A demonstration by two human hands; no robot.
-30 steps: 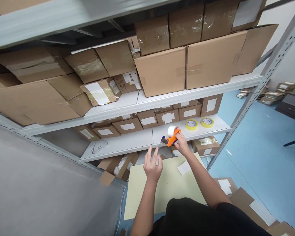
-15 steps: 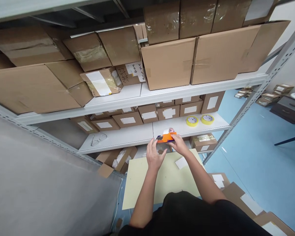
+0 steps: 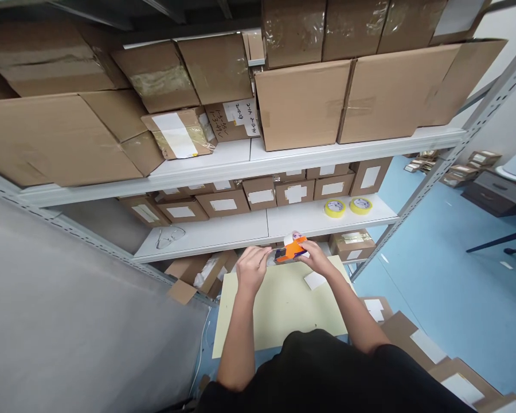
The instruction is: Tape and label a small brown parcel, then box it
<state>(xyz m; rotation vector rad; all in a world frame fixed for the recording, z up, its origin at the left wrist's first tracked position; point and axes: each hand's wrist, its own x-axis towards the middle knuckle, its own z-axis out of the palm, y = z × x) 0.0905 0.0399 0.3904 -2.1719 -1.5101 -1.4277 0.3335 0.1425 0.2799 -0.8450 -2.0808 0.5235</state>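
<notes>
My right hand (image 3: 316, 256) grips an orange tape dispenser (image 3: 293, 249) with a dark blue part and a dark front end. A roll of tape shows at its far side. To its left, my left hand (image 3: 251, 267) is closed in a pinch, apart from the dispenser's front. A faint clear strip of tape (image 3: 272, 256) runs between the pinched fingers and the dispenser. Both hands are above a pale yellow board (image 3: 284, 310), where a small white card (image 3: 315, 280) lies.
Two yellow tape rolls (image 3: 335, 208) and safety glasses (image 3: 170, 236) lie on the middle shelf (image 3: 223, 236). Labelled cardboard boxes (image 3: 223, 203) line its back. Large cartons (image 3: 303, 106) fill the upper shelf. An open box (image 3: 198, 275) sits low on the left, more boxes (image 3: 413, 338) low on the right.
My left hand has gone from spread fingers close by the dispenser to a pinch, and has moved left away from it. A clear strip now shows between them. The dispenser has tilted slightly.
</notes>
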